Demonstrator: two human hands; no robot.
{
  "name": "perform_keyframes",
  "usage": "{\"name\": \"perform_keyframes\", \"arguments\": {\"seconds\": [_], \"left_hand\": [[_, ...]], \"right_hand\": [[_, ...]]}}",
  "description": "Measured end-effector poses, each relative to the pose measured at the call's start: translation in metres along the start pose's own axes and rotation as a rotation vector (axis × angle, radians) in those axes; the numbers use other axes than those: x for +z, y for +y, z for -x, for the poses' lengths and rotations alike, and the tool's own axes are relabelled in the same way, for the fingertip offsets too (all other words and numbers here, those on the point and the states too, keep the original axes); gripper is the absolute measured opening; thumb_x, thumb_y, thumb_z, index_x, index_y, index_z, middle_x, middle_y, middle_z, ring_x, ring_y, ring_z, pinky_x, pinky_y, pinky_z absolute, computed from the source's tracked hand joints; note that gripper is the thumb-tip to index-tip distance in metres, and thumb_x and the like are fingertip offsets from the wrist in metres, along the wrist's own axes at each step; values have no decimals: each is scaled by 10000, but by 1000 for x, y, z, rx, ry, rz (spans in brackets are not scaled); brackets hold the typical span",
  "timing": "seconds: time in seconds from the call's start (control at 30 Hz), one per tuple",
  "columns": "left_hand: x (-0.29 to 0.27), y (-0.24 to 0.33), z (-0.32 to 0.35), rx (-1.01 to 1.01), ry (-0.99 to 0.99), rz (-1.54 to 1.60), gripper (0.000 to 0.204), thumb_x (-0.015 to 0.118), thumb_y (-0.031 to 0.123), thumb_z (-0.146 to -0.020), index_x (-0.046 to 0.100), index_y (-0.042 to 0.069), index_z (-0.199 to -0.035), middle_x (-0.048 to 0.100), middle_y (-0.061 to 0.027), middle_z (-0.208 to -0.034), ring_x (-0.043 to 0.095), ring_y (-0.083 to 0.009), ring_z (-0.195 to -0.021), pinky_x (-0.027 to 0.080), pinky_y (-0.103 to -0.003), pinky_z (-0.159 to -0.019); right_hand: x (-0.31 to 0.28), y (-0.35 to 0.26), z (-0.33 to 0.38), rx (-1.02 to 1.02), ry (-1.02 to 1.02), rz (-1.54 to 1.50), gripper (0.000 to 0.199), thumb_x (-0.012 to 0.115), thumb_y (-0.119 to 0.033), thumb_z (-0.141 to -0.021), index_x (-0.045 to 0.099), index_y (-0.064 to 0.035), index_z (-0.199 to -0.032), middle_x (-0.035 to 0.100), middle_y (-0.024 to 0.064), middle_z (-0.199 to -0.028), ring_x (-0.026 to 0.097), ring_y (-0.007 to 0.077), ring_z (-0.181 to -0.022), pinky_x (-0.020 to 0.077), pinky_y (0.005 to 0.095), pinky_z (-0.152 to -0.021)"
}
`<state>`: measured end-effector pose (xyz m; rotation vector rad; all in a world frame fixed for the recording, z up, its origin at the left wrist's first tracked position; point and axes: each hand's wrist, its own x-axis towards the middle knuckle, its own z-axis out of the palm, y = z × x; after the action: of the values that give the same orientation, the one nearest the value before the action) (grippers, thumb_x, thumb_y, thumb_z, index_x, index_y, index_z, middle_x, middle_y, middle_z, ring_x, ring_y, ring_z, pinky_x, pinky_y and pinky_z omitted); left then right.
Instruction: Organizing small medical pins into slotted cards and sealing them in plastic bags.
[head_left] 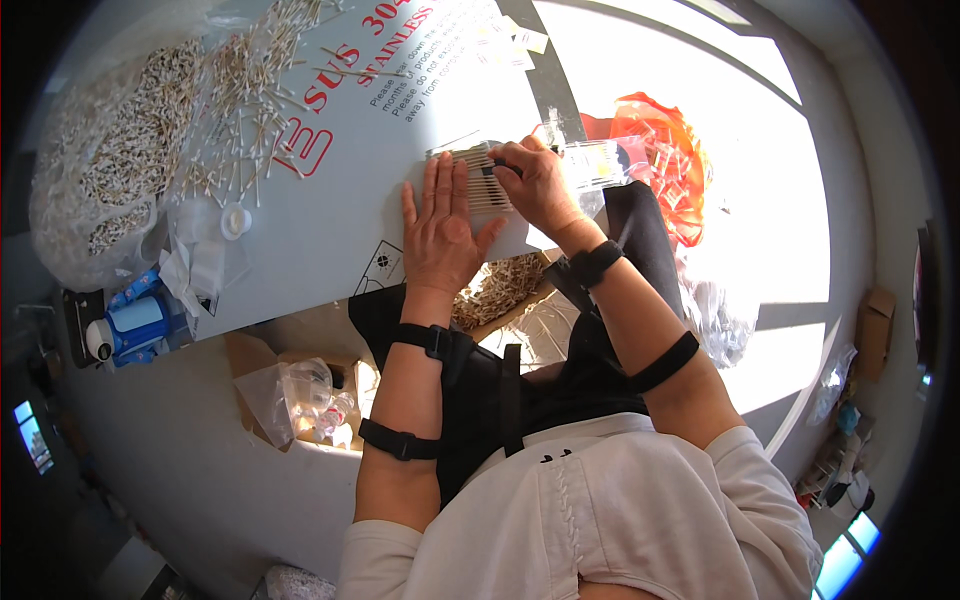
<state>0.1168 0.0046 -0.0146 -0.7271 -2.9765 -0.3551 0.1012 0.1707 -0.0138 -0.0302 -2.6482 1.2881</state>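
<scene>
A row of cotton swabs [488, 192] lies side by side on the grey tabletop [340, 220], close to its near edge. My left hand [440, 235] rests flat at the row's left end, fingers stretched out and touching the swabs there. Over the right part of the row, my right hand [545, 190] is closed, with a small dark object [489, 168] at its fingertips; its kind is mostly hidden by the fingers. Just right of that hand lies a clear pack of swabs [598, 165].
Many loose swabs [240, 130] spill from a big clear bag [120, 170] at the left. A white roll [235, 221] and a blue-and-white bottle [135, 325] sit nearby. An orange-red bag [660, 160] stands right. Below the table edge are boxes, one holding swabs [500, 290].
</scene>
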Motion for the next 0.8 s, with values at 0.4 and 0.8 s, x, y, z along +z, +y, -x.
{"name": "perform_keyframes", "arguments": {"seconds": [0.4,0.8], "left_hand": [[-1,0,0,1,11,8,845,412,635,-901,259,51,-1492,246,-112,-1560,184,-236,-1459,129,-500,-1174],[-1,1,-1,-3,-8,35,824,452,600,-902,256,60,-1494,223,-111,-1568,178,-248,-1460,126,-506,-1172]], "right_hand": [[2,7,6,-30,25,-71,133,673,-133,-823,736,-78,-926,610,120,-833,627,285,-790,515,361,-714],[-1,0,-5,22,-66,13,267,648,-82,-813,679,-72,-1078,616,162,-899,631,341,-845,521,393,-754]]}}
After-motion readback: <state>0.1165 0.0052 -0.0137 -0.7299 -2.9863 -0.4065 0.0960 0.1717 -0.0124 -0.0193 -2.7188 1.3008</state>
